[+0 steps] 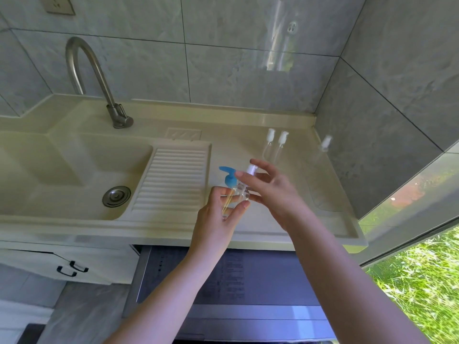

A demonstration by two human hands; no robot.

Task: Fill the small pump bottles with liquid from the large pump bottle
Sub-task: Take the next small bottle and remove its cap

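From the head camera, both hands meet over the cream worktop (248, 234), just right of the ribbed drainboard (171, 180). The left hand (218, 217) comes up from below with its fingers (242, 207) curled round the clear body of the large pump bottle (229, 194), which stands upright with its blue pump head (228, 176) pointing left towards the sink (74, 170). The right hand (270, 187) reaches in from the right and pinches a small pump bottle (246, 184) with a white cap, held upright and pressed close against the large bottle's right side.

The relation that matters is between spout and small bottle: the blue nozzle faces away from it, to the left, while the small one sits on the opposite side and still wears its cap. By my reading, the cap must come off and the mouth be brought under the nozzle before any liquid can pass. Whether the small bottle holds anything is hard to tell, as clear plastic and fingers overlap there.

Two more small bottles (275, 145) stand together near the back of the worktop, and a third one (324, 145) by the right wall, all well apart from the hands. They look empty.
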